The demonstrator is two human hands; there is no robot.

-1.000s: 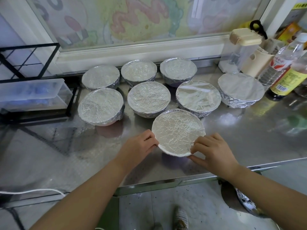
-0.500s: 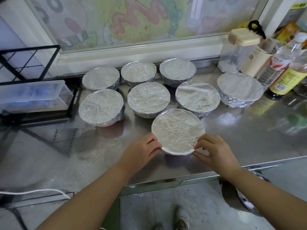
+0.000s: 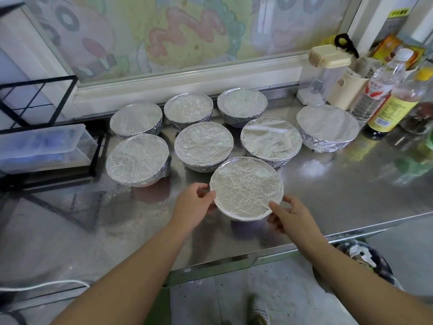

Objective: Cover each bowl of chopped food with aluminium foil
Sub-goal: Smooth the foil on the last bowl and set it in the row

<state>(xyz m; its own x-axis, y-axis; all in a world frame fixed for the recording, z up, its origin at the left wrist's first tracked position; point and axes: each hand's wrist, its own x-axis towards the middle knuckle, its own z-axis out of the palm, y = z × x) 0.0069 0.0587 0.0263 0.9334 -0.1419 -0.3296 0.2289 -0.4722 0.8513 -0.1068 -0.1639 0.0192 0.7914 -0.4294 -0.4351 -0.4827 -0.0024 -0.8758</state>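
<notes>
The steel counter (image 3: pixel 351 184) fills most of your view, running back to a window (image 3: pixel 187 31) covered in faded cartoon film. At your far left a black wire rack (image 3: pixel 46 95) holds a clear plastic box (image 3: pixel 42 146). Seven bowls stand toward the window, each with foil wrapped tight over its top and sides: a back row (image 3: pixel 188 109) of three, a middle row (image 3: pixel 203 144) of three just in front of it, and a lone bowl (image 3: pixel 328 126) off to the right. The nearest bowl (image 3: pixel 246 188) sits in front of the middle row, close to the counter's front edge, its top sealed in crinkled foil; whether its base touches the steel cannot be told. At the far right stand a clear container (image 3: pixel 325 73) with a cream lid, a clear bottle (image 3: pixel 379 87) and a yellow-labelled bottle (image 3: pixel 393 109). Your left hand (image 3: pixel 192 207) grips the nearest bowl's left rim, fingers curled against it. Your right hand (image 3: pixel 293 216) holds the lower right rim, one finger laid on the foil's edge.
</notes>
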